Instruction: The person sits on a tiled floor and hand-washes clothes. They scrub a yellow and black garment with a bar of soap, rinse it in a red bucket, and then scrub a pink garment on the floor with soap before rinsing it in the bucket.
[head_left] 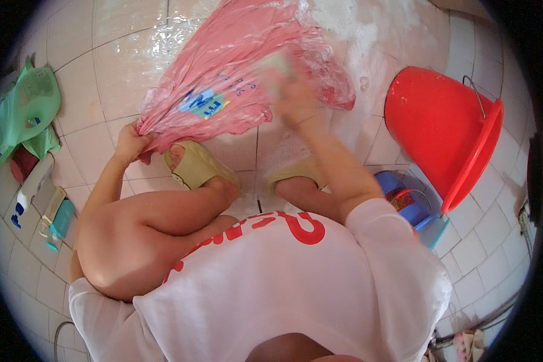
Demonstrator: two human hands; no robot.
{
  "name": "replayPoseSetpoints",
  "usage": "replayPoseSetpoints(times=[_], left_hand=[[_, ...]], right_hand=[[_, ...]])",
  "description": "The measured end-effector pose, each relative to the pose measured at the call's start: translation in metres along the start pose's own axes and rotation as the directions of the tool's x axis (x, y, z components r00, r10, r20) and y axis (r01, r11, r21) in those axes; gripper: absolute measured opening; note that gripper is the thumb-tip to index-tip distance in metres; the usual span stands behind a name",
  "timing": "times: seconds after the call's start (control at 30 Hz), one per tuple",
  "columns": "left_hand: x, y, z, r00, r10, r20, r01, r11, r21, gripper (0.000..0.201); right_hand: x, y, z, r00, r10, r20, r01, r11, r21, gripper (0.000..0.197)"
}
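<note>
A wet pink garment (241, 66) with a blue and yellow printed patch lies spread on the white tiled floor (96, 54) in front of me, with soap foam (368, 30) along its far right side. My left hand (128, 142) pinches the garment's near left corner and holds it down. My right hand (292, 96), blurred, presses a pale scrubbing brush (276, 69) onto the middle of the cloth. I squat with both feet in beige slippers (196, 166) just behind the garment.
A red bucket (443, 130) lies tipped on its side at the right, with a blue container (407, 199) below it. A green plastic item (27, 108) and several bottles and tubes (39, 193) line the left wall.
</note>
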State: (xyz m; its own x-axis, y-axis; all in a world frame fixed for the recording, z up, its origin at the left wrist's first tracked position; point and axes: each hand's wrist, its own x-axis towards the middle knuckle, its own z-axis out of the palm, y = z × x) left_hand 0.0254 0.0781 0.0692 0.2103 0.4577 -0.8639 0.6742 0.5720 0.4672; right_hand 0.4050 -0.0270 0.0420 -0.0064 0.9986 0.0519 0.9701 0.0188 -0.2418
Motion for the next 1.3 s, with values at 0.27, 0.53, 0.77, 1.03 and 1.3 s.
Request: replayPoseSetpoints(times=[0.27,0.53,0.77,1.03,1.3], left_hand=[[0.013,0.002,0.012,0.999,-0.034,0.033,0.033,0.999,0.022,0.027],[-0.007,-0.012,-0.001,0.997,-0.069,-0.029,0.060,0.968,-0.242,0.030],[0.013,-0.014,0.006,0.991,-0.034,0.126,0.081,0.916,-0.393,0.026],[0.019,-0.050,0.000,0.980,-0.006,0.201,0.093,0.899,-0.428,0.019],[0.031,-0.070,0.000,0.978,0.084,0.190,0.022,0.868,-0.496,0.024]], right_hand=[[-0.007,0.031,-0.004,0.765,0.639,0.077,-0.641,0.745,0.188,0.056],[0.002,-0.054,0.019,0.936,-0.014,0.351,-0.198,0.805,0.560,0.052],[-0.003,0.066,-0.021,0.676,0.736,-0.048,-0.737,0.672,-0.073,0.055],[0.018,-0.163,0.037,0.855,-0.280,0.437,0.070,0.896,0.438,0.053],[0.018,0.063,-0.015,0.886,0.463,0.013,-0.460,0.884,-0.079,0.056]])
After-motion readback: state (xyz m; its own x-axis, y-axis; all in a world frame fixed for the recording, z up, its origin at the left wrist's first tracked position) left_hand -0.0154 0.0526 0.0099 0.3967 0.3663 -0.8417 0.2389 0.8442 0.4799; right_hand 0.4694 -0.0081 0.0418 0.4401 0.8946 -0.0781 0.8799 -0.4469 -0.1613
